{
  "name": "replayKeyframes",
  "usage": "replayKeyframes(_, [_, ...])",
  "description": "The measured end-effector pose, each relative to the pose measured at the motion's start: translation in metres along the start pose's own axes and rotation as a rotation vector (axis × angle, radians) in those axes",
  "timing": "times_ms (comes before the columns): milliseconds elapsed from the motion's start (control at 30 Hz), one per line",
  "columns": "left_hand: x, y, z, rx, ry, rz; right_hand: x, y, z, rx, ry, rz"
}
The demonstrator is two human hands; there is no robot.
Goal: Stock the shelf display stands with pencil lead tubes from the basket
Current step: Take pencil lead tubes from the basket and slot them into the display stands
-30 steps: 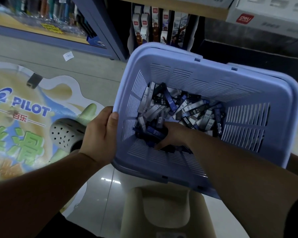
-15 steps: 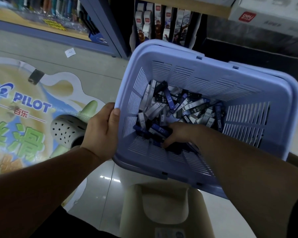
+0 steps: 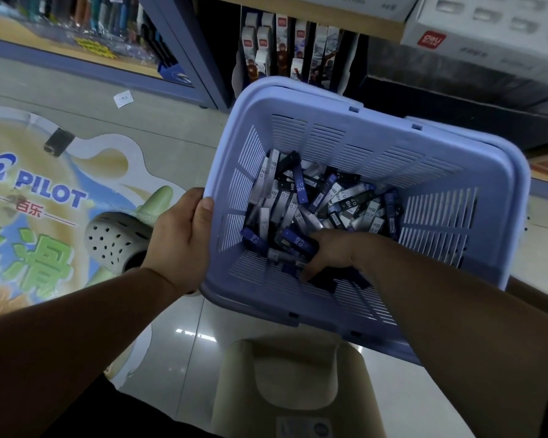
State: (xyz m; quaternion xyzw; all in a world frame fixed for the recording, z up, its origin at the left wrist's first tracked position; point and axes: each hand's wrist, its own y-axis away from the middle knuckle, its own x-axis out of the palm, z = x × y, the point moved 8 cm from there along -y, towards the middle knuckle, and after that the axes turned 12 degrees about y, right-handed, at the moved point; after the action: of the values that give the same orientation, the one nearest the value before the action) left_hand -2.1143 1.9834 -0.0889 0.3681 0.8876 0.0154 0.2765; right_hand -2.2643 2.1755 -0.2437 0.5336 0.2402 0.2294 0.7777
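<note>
Jumbled pencil lead tubes (image 3: 317,200), lilac slatted basket (image 3: 377,134)

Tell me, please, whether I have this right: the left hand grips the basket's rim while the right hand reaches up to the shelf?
No: the left hand grips the basket's rim, but the right hand reaches down into the basket, among the pencil lead tubes, as the head view shows.

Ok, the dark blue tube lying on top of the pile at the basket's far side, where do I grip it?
Pinch the dark blue tube at mid-length, across its two long edges, coming straight down from above. It lies flat on top of the pile, label up, with nothing over it. Its ends are hemmed in, so the long edges are the freest part.
</note>
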Motion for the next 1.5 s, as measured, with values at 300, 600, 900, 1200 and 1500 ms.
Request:
replayKeyframes(300, [-0.002,-0.001,0.000,0.011,-0.009,-0.024,-0.002,0.007,-0.005,0.017,-0.073,-0.057])
replayKeyframes(600, [-0.004,-0.001,0.000,0.046,-0.032,-0.050,0.002,0.015,-0.001,0.023,-0.048,-0.026])
replayKeyframes(900, [-0.003,-0.002,-0.002,0.050,-0.038,-0.036,0.002,0.016,0.002,0.004,-0.100,-0.053])
replayKeyframes(1200, [-0.003,-0.002,-0.001,0.032,-0.040,-0.039,-0.005,0.026,0.000,-0.063,-0.543,-0.151])
replayKeyframes(1500, [-0.002,-0.001,-0.008,0.052,-0.079,-0.027,-0.037,0.059,0.018,-0.211,-0.942,-0.308])
